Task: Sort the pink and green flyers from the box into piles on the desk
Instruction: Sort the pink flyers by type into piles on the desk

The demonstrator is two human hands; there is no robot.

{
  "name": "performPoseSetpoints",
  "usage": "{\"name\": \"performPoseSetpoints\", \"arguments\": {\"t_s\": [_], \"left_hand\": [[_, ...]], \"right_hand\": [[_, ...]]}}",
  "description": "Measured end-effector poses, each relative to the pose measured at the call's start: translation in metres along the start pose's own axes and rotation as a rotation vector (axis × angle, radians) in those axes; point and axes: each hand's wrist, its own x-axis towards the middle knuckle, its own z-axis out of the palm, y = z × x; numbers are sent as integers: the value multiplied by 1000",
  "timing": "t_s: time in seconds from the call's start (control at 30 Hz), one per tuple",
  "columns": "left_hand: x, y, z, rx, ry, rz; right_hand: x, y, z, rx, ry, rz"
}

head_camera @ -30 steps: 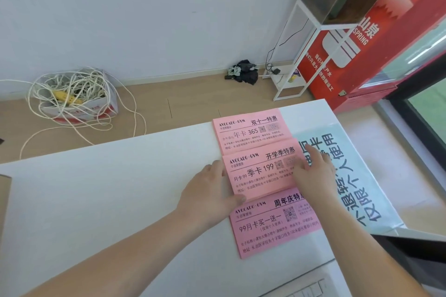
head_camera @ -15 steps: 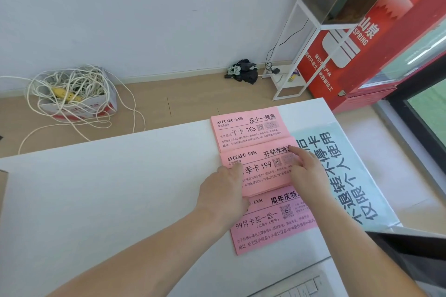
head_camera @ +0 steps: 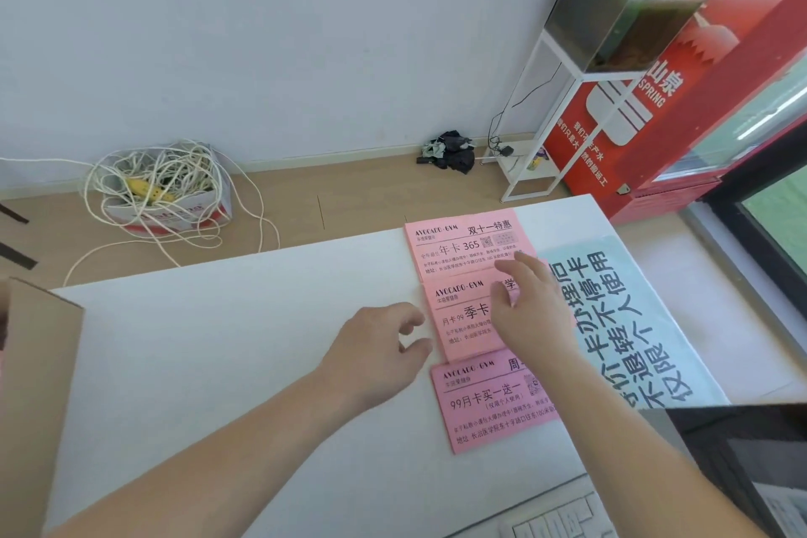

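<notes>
Three piles of pink flyers lie in a column on the white desk [head_camera: 218, 363]: a far pile [head_camera: 458, 247], a middle pile [head_camera: 458, 319] and a near pile [head_camera: 484, 406]. A large pale green flyer [head_camera: 620, 319] lies to their right. My right hand [head_camera: 528, 310] hovers over the middle pink pile with its fingers loosely bent, holding nothing. My left hand [head_camera: 384, 354] sits just left of that pile, fingers relaxed and empty. The cardboard box [head_camera: 39, 363] stands at the desk's left edge, its inside hidden.
A white keyboard [head_camera: 563, 515] shows at the desk's near edge. A dark object [head_camera: 751, 463] lies at the near right. Beyond the desk, on the floor, are a box of tangled white cord [head_camera: 161, 188], a white stand [head_camera: 537, 135] and a red appliance [head_camera: 681, 100].
My left hand has drawn back off the middle pink pile to the bare desk beside it. My right hand has lifted and shifted left over that pile.
</notes>
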Motion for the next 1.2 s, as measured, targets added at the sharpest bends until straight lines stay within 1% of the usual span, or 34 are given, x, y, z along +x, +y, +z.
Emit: {"name": "performPoseSetpoints", "arguments": {"t_s": [0.07,0.17,0.27,0.37,0.5,0.57,0.63,0.73,0.77,0.8,0.83,0.9,0.97,1.03,1.13,1.2], "left_hand": [[-15,-9,-23,-89,64,-12],[-41,-20,-64,-205,208,-11],[-80,-32,-107,-304,356,-21],[-128,-46,-148,-380,469,-15],[-195,-80,-199,-467,681,-68],[-228,-109,-218,-411,733,-120],[-257,-143,-230,-255,756,-212],[-298,-188,-244,-84,891,-371],[-308,-201,-249,9,907,-415],[-315,-214,-253,111,877,-454],[-321,-227,-256,182,812,-479],[-329,-249,-258,227,654,-499],[-332,-265,-255,286,553,-484],[-333,-277,-251,345,549,-419],[-336,-291,-253,328,656,-327],[-338,-295,-259,321,676,-304]], "right_hand": [[-8,-39,9,64,-18,-123],[-25,-105,27,151,-84,-295],[-47,-168,45,210,-245,-377],[-70,-232,61,263,-386,-450],[-108,-306,93,353,-453,-539],[-133,-335,112,413,-466,-568],[-158,-356,131,465,-490,-588],[-191,-375,157,470,-582,-598],[-198,-378,165,458,-609,-589],[-205,-381,171,445,-626,-574],[-211,-384,176,428,-627,-563],[-221,-390,185,394,-618,-557],[-227,-395,189,360,-623,-580],[-230,-400,194,301,-606,-637],[-230,-406,201,235,-565,-755],[-228,-411,203,194,-576,-836]]}}
